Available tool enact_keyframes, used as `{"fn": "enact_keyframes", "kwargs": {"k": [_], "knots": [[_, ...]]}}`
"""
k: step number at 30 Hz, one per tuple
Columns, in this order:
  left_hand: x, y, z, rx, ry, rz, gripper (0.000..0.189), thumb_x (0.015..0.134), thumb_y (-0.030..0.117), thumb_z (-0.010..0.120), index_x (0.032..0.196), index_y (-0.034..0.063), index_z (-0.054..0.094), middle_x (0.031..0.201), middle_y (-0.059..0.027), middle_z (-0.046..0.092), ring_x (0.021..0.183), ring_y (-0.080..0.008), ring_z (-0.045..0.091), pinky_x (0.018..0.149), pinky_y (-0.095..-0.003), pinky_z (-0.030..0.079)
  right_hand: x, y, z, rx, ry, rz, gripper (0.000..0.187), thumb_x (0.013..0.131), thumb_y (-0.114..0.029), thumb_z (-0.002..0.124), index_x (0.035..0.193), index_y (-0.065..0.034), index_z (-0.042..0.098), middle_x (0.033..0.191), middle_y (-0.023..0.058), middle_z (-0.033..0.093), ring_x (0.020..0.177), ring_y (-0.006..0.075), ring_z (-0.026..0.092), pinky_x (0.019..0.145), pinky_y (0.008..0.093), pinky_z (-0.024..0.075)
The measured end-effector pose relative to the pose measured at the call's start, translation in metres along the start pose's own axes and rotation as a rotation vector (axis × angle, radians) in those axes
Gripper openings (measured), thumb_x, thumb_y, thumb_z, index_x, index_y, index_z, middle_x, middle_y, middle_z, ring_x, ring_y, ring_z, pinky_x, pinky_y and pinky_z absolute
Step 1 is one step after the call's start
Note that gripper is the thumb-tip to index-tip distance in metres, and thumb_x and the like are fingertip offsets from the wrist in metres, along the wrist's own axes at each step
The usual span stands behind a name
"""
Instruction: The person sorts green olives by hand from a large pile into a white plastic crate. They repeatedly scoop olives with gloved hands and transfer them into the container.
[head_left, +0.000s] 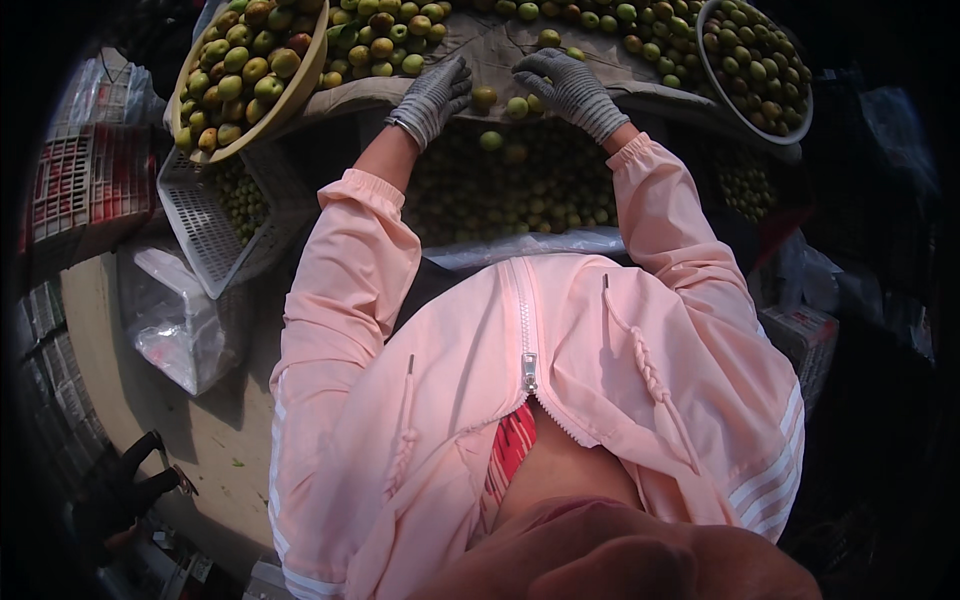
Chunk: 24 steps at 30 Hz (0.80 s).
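My left hand (435, 101), in a grey striped knit glove, rests at the front edge of a brown cloth-covered sorting table (487, 49). No fruit shows in it, and its fingers are slightly apart. My right hand (566, 88), gloved alike, curves over the cloth beside a green fruit (535, 103) half hidden by it. Whether it grips that fruit I cannot tell. Between the hands lie a brownish fruit (484, 97) and a green fruit (517, 108). Below the edge, another bright green fruit (491, 140) appears above a shaded mass of fruit (510, 187).
A yellow basin (315, 82) heaped with fruit stands left, a white basin (801, 135) of fruit right. Under the yellow one tilts a white plastic crate (191, 217) with smaller fruit. Stacked crates (97, 180) and a plastic-lined box (176, 322) stand left. Another person (127, 487) is at lower left.
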<state>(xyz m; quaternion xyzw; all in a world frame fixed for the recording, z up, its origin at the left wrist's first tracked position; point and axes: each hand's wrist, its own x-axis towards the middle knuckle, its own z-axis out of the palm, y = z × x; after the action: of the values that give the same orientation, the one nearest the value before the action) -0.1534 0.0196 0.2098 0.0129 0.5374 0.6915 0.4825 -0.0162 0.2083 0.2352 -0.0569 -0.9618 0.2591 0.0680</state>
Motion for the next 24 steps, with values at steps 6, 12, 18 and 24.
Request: {"fn": "enact_keyframes", "kwargs": {"k": [6, 12, 18, 24], "knots": [[0.004, -0.001, 0.004, 0.046, -0.044, 0.002, 0.057, 0.096, 0.034, 0.058, 0.140, 0.0030, 0.041, 0.145, -0.0147, 0.042, 0.132, -0.0335, 0.042, 0.105, -0.0460, 0.040, 0.036, 0.081, 0.002, -0.089, 0.118, 0.257, 0.045, 0.094, -0.047, 0.049, 0.130, -0.0199, 0.057, 0.131, 0.0128, 0.056, 0.118, 0.0338, 0.054, 0.100, 0.0435, 0.0441], [0.016, -0.010, 0.003, 0.025, -0.092, -0.016, 0.055, 0.094, 0.033, 0.062, 0.138, 0.0059, 0.045, 0.143, -0.0123, 0.044, 0.128, -0.0315, 0.045, 0.099, -0.0441, 0.045, 0.021, 0.054, 0.022, 0.083, 0.093, 0.243, 0.042, 0.093, -0.047, 0.053, 0.119, -0.0161, 0.065, 0.119, 0.0152, 0.063, 0.111, 0.0346, 0.059, 0.096, 0.0414, 0.0456], [0.015, -0.013, 0.004, 0.141, -0.206, -0.124, 0.048, 0.096, 0.033, 0.058, 0.134, 0.0059, 0.051, 0.133, -0.0086, 0.055, 0.123, -0.0212, 0.051, 0.098, -0.0348, 0.046, -0.034, -0.004, 0.020, 0.005, -0.053, 0.110, 0.039, 0.091, -0.043, 0.057, 0.117, -0.0143, 0.065, 0.118, 0.0124, 0.060, 0.111, 0.0308, 0.057, 0.094, 0.0415, 0.0465], [-0.001, -0.016, 0.003, 0.282, -0.220, -0.108, 0.044, 0.096, 0.030, 0.059, 0.132, 0.0060, 0.054, 0.136, -0.0071, 0.054, 0.121, -0.0209, 0.053, 0.100, -0.0332, 0.046, -0.081, -0.009, 0.012, -0.265, -0.059, 0.116, 0.027, 0.089, -0.031, 0.061, 0.111, -0.0159, 0.067, 0.117, 0.0061, 0.062, 0.109, 0.0295, 0.058, 0.089, 0.0392, 0.0491]]}}
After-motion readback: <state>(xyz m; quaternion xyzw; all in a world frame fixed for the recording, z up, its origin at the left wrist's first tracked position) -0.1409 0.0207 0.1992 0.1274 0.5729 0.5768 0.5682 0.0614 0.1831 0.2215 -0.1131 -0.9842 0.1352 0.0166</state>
